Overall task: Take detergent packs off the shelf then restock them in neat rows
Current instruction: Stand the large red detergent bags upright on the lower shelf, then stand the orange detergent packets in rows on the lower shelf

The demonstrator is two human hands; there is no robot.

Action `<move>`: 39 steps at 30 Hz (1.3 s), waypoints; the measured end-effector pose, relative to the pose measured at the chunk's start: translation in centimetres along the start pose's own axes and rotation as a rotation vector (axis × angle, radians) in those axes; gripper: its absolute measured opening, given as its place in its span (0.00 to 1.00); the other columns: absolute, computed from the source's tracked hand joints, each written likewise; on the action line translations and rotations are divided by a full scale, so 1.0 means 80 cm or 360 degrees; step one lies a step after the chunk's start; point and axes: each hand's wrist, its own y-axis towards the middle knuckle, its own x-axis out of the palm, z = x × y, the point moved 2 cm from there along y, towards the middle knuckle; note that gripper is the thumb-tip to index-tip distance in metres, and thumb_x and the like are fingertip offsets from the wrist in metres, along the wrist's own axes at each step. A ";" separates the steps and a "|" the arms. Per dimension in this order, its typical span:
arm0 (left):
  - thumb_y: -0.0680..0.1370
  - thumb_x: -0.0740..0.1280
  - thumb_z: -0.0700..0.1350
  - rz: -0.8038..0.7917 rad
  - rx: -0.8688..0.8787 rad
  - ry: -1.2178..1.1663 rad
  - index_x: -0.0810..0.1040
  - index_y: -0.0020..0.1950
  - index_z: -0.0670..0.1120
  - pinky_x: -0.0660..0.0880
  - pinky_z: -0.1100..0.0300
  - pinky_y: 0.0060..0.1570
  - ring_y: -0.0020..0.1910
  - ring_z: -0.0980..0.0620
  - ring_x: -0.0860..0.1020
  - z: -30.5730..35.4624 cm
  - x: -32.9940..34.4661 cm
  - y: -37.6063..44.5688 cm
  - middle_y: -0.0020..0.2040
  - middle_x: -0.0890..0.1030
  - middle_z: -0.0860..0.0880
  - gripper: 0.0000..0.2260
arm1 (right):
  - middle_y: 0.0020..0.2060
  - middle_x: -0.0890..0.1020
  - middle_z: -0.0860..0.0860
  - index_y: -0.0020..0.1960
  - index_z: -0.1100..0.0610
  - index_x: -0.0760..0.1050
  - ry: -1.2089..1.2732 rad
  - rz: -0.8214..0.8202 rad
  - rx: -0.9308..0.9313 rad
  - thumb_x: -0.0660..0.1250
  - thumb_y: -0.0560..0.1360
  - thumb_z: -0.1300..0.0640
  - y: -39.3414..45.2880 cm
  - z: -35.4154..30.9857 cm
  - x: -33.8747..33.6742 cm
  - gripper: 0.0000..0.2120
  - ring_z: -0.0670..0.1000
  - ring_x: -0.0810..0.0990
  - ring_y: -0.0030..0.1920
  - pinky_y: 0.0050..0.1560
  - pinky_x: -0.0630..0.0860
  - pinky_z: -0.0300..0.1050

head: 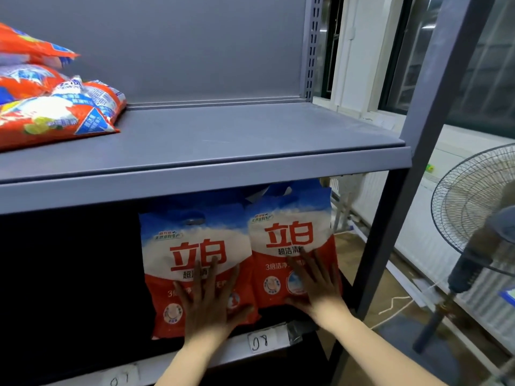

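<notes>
Two upright 立白 detergent packs, left pack under flat spread left hand, right pack under flat spread right hand, neither gripped, shelf tag read "08".

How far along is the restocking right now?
Done: two blue-and-red detergent packs stand upright side by side on the lower shelf. In hand: the left hand presses flat on the left pack, the right hand on the right pack. Left: the orange packs lie heaped on the upper shelf.
</notes>
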 end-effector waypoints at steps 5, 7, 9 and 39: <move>0.70 0.47 0.76 -0.0164 -0.0053 -0.0011 0.56 0.75 0.61 0.45 0.32 0.66 0.74 0.37 0.53 0.006 -0.003 0.006 0.76 0.59 0.47 0.37 | 0.75 0.40 0.40 0.72 0.32 0.38 -0.0030 -0.0114 0.0078 0.66 0.70 0.35 0.009 -0.005 -0.012 0.43 0.46 0.32 0.72 0.75 0.38 0.60; 0.70 0.46 0.77 -0.0207 -0.0084 -0.0048 0.54 0.75 0.61 0.40 0.35 0.66 0.74 0.38 0.50 0.008 -0.008 0.006 0.77 0.57 0.48 0.37 | 0.76 0.43 0.41 0.74 0.35 0.43 -0.0052 -0.0142 0.0090 0.66 0.70 0.36 0.007 -0.009 -0.021 0.42 0.48 0.36 0.75 0.74 0.39 0.59; 0.68 0.43 0.77 -0.0230 -0.0109 -0.0005 0.42 0.74 0.64 0.29 0.35 0.64 0.74 0.42 0.37 0.011 -0.018 0.008 0.78 0.44 0.50 0.37 | 0.77 0.44 0.42 0.75 0.36 0.45 -0.0055 -0.0218 0.0092 0.67 0.71 0.39 0.007 -0.013 -0.031 0.41 0.51 0.40 0.77 0.75 0.44 0.61; 0.73 0.54 0.59 0.0764 -0.0215 -0.0310 0.82 0.48 0.54 0.69 0.62 0.50 0.45 0.59 0.78 -0.004 -0.327 -0.122 0.44 0.82 0.59 0.19 | 0.61 0.73 0.37 0.64 0.44 0.71 0.0574 0.0180 -0.0757 0.63 0.77 0.48 -0.061 -0.229 -0.228 0.15 0.39 0.70 0.63 0.61 0.69 0.37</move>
